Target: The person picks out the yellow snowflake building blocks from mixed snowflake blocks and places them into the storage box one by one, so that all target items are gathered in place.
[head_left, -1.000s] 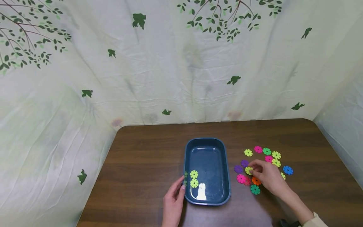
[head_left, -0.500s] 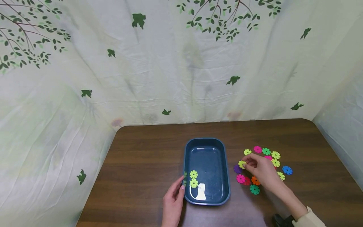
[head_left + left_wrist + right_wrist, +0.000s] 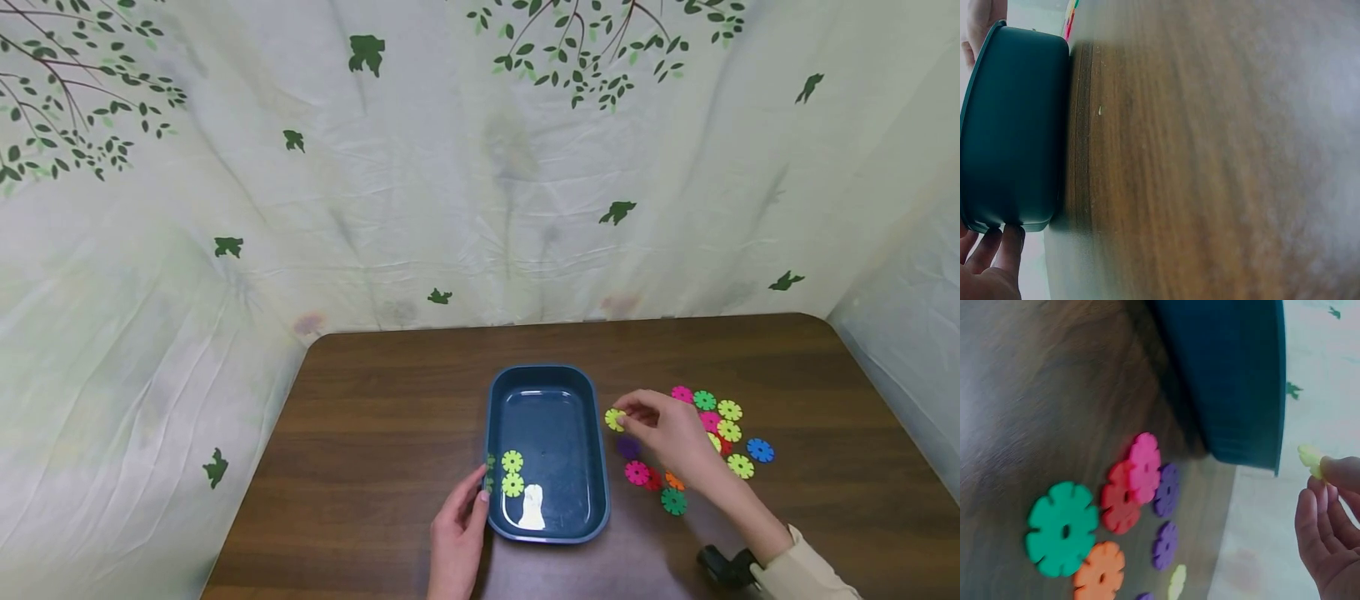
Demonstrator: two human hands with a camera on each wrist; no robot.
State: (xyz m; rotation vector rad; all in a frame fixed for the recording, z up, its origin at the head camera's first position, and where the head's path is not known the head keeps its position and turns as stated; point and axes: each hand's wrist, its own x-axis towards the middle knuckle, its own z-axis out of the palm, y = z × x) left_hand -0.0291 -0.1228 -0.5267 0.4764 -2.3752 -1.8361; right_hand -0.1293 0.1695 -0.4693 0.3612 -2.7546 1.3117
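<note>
In the head view, the right hand (image 3: 678, 437) pinches a yellow flower (image 3: 614, 419) just beside the tray (image 3: 558, 450), whose left side the left hand (image 3: 456, 533) touches with fingers loosely extended. The left wrist view shows fingertips (image 3: 1013, 237) on the outer wall (image 3: 1016, 125). The right wrist view shows three purple flowers (image 3: 1165, 545), the head view only one.

White glare inside the blue tray (image 3: 558, 454)

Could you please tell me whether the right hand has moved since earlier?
Yes: in the head view, the right hand, pinching a yellow piece, has moved left toward the unmoved blue tray.
</note>
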